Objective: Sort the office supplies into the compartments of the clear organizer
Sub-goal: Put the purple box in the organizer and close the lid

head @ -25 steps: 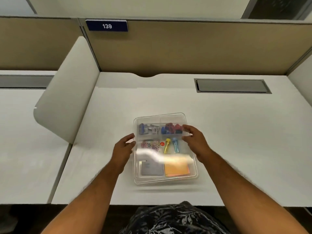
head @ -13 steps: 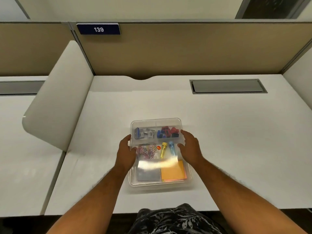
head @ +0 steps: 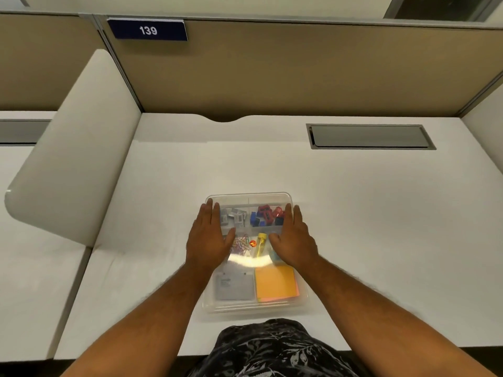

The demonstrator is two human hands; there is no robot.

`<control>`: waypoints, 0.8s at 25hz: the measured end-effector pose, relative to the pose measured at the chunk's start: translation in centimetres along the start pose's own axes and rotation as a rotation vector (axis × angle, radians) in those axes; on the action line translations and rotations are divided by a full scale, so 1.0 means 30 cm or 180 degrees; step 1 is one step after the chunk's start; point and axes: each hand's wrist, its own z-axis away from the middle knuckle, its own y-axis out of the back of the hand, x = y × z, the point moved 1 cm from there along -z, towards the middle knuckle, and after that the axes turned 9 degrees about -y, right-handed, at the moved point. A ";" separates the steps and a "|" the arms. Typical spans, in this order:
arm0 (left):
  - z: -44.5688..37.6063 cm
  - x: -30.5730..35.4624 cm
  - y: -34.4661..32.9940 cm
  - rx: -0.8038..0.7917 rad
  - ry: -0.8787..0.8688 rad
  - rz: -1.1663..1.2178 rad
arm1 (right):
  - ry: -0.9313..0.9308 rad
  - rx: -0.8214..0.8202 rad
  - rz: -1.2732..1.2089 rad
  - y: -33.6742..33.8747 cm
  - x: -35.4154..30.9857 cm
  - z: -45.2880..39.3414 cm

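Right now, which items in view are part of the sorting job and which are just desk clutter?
Job:
clear plastic organizer
silver binder clips
red and blue clips
coloured paper clips
yellow tube
orange sticky-note pad
grey card
left hand and right hand, flat on the organizer's sides

Not job:
navy "139" sign
grey desk cable hatch

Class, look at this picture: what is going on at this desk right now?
A person rests both hands flat on a clear organizer on a white desk, left hand on its left side and right hand on its right. Its compartments already hold paper clips, red and blue clips and orange sticky notes.
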 end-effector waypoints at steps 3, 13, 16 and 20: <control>-0.003 -0.015 -0.041 -0.0113 -0.0114 -0.0276 | 0.0004 -0.0330 0.0232 -0.006 0.036 -0.028; -0.013 -0.023 -0.037 -0.0221 -0.0254 -0.0763 | 0.0008 -0.0703 0.1240 0.074 0.007 -0.066; -0.067 -0.013 0.003 -0.0411 -0.0331 -0.0791 | 0.0312 -0.0358 0.1902 0.119 -0.044 -0.087; -0.122 0.000 0.020 -0.0824 -0.0465 -0.0481 | 0.0326 -0.0321 0.1922 0.137 -0.049 -0.101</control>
